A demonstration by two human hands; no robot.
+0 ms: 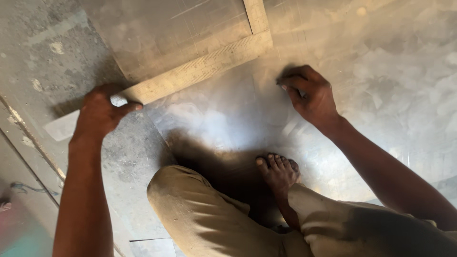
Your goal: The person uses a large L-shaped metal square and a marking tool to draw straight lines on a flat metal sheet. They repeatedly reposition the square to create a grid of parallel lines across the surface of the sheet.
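left hand (102, 114) clamped on end of steel square ruler (200, 69), right hand (309, 95) with fingers curled, pressed to metal sheet (381, 85), held item indiscernible, bare foot (278, 172) on sheet

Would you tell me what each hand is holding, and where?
The left hand presses the steel square near its long arm's end; whether the right hand holds anything cannot be told.

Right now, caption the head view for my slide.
Left hand pins steel square on metal sheet; right hand marks.
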